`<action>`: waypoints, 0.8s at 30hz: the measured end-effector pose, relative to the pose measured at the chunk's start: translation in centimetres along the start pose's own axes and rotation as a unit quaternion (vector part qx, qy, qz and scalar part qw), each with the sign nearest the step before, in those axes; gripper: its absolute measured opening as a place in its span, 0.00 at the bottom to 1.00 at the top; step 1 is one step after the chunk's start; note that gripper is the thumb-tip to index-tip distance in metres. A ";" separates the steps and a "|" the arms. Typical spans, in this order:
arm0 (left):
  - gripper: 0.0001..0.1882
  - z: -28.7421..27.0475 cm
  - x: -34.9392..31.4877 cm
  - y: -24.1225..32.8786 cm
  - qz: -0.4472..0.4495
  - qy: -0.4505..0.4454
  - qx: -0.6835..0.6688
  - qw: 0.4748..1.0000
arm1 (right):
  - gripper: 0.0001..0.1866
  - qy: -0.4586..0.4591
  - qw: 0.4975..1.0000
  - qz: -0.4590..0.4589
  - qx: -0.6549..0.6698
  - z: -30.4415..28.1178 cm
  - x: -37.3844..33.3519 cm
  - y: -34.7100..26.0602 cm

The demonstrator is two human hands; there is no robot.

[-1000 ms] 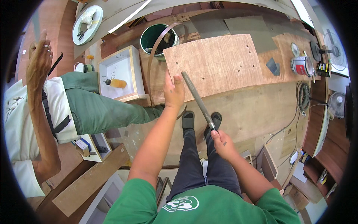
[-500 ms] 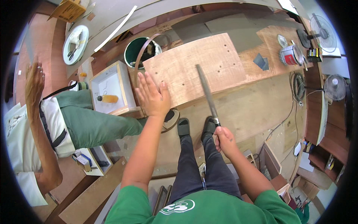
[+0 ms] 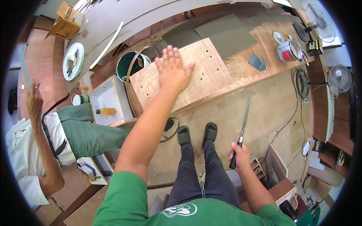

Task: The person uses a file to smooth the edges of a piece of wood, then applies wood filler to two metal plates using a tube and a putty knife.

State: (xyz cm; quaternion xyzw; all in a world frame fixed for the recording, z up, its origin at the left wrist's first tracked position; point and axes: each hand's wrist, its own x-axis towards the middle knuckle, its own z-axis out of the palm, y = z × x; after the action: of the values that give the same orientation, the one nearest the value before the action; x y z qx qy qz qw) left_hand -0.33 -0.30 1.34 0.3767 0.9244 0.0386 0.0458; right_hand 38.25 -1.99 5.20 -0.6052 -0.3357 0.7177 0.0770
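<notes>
My left hand [image 3: 174,73] lies flat on a rectangular wooden board [image 3: 188,92], fingers stretched out and a little apart. Several small dark holes dot the board, which rests on the wooden bench. My right hand [image 3: 240,156] is wrapped round the black handle of a long metal file [image 3: 245,115]. The file points up and away from me, off to the right of the board and apart from it. Beyond the board's left end stands a dark green bucket [image 3: 122,67] with a curved brown strip [image 3: 136,59] sticking out of it.
A paint can [image 3: 287,52], grey sandpaper [image 3: 257,62] and a fan [image 3: 316,22] are on the bench's right. Left of me, a co-worker [image 3: 34,150] stands by an open drawer [image 3: 122,90] with an orange bottle [image 3: 106,111]. Cables [image 3: 301,84] hang at right.
The file has come off the board and swung right with my right hand. My left hand has moved from the board's left edge onto its top. The board has shifted left.
</notes>
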 end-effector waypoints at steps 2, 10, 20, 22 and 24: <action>0.46 0.0 1.7 2.4 0.028 -0.003 -0.027 0.999 | 0.11 -0.006 1.000 0.009 -0.027 -1.0 -0.1 1.2; 0.42 0.6 1.5 9.3 0.303 -0.055 -0.021 0.951 | 0.26 -0.081 0.995 -0.063 0.011 -2.7 -0.4 1.8; 0.42 0.4 -2.1 0.7 0.118 0.032 0.006 0.993 | 0.07 -0.088 0.994 -0.022 0.058 -4.4 4.8 -3.0; 0.41 0.4 -1.8 1.2 0.117 0.043 0.008 0.992 | 0.06 -0.128 0.981 -0.139 0.035 -4.5 4.5 -2.5; 0.42 -0.2 -1.4 1.2 0.110 0.043 -0.005 0.993 | 0.07 -0.172 0.972 -0.144 0.066 -3.7 4.9 -3.9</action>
State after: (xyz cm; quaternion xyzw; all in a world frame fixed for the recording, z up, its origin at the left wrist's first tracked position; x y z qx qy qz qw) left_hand 1.49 -0.39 1.72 0.4736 0.8784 0.0642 0.0039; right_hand 39.25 4.96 3.25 -0.4115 -0.3794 0.8130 0.1604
